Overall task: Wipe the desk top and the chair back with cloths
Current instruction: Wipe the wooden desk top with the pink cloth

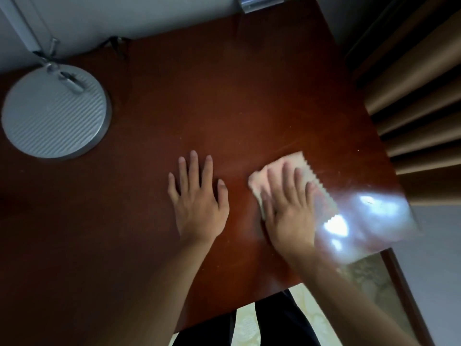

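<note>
From the head view: pressing a pale cloth (277, 176) flat onto the dark red bench (199, 101) with the right hand (289, 208), fingers (287, 178) lying straight and spread over the cloth rather than curling round it, presumably to keep as much fabric as possible against the wood while wiping. Lying under the fingers and palm, the cloth showing past the fingertips on the far side and past the thumb on the left, its toothed edge poking out to the right; blurring there, which suggests sweeping. Sitting toward the right side of the bench, near its right edge, with a bright glare (349, 221) shining off the surface just beside the wrist. Resting the left hand (197, 198) flat on bare wood just left of the cloth, apart from it, fingers straight and splayed, holding nothing; probably bracing the body while leaning over. Standing well apart at the far left, a round grey lamp base (55, 111) with its stem rising toward the wall; likely needing to be wiped round or shifted. Hanging beyond the right edge, brown curtains (411, 96). Showing below the near edge, dark trouser legs (274, 320). Not showing any chair, so judging the chair back as not yet reached.
</note>
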`<state>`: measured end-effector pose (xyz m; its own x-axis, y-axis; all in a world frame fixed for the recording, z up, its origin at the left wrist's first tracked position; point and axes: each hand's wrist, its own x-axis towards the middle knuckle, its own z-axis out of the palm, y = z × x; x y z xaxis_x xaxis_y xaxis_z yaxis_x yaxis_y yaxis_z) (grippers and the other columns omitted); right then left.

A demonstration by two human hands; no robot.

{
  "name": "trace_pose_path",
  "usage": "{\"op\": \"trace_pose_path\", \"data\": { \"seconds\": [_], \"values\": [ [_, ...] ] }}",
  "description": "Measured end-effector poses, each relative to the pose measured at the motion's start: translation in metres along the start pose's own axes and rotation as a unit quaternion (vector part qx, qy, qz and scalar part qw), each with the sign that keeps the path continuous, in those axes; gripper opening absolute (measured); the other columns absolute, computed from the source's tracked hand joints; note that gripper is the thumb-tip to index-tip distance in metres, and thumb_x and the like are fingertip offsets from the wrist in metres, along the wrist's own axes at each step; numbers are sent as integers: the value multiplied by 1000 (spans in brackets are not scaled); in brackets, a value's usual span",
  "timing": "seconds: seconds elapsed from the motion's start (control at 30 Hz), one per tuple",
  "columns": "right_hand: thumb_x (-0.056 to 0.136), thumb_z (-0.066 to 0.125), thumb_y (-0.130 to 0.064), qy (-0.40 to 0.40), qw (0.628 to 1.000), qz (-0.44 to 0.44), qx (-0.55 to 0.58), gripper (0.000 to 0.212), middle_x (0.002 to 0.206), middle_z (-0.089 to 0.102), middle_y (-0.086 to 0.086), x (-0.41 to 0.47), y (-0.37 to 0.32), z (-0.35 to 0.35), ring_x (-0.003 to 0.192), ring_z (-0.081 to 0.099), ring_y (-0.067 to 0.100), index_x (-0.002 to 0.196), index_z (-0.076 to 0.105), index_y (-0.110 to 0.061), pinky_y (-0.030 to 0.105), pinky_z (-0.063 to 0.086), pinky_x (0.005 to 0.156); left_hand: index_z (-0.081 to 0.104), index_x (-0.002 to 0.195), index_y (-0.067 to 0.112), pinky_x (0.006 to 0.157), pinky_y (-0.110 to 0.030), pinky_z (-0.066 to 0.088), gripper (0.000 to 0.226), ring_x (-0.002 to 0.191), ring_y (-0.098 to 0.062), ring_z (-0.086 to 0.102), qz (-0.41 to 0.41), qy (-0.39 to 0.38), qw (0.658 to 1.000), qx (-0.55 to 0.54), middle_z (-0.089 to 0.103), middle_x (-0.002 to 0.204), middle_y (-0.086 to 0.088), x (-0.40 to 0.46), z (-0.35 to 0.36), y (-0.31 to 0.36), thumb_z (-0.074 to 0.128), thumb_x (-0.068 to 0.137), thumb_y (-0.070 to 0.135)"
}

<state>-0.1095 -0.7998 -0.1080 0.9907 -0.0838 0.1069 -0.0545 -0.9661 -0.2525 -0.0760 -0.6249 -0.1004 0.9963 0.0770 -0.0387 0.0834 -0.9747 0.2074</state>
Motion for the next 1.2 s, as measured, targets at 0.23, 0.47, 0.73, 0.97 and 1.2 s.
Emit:
{"op": "trace_pose_path", "data": {
  "seconds": [0.23,0.47,0.73,0.97,1.2],
  "values": [
    [102,33,-40,25,996,88,5,48,153,40,15,61,53,-9,142,31,40,142,51,-19,55,20,114,34,153,19,121,-54,13,57,152,-31,16,9,11,1000,-4,25,162,-10,0,0,0,30,102,43],
    [102,48,-31,27,998,-41,24,42,152,41,9,-15,0,2,144,30,35,141,52,-16,54,22,118,40,150,19,120,-53,16,53,151,-30,20,20,23,1000,-6,30,160,-9,-1,2,0,35,100,38],
    [104,37,-32,31,989,142,6,45,152,42,11,77,126,-25,143,30,37,144,47,-14,51,17,116,48,143,17,118,-49,18,47,150,-23,25,105,30,991,-77,37,157,-5,0,6,39,40,98,28],
    [99,46,-30,30,999,-35,24,43,144,51,10,13,122,-32,136,43,36,136,57,-12,53,29,113,51,142,19,116,-47,21,47,149,-19,26,176,6,982,-69,39,156,-1,-5,19,114,41,97,29],
    [99,42,-23,4,997,75,9,47,154,38,12,74,159,-41,143,31,37,145,44,-11,55,30,111,53,140,19,117,-48,18,45,149,-18,27,161,14,985,-56,42,154,0,4,31,141,42,98,30]
  ]
}}
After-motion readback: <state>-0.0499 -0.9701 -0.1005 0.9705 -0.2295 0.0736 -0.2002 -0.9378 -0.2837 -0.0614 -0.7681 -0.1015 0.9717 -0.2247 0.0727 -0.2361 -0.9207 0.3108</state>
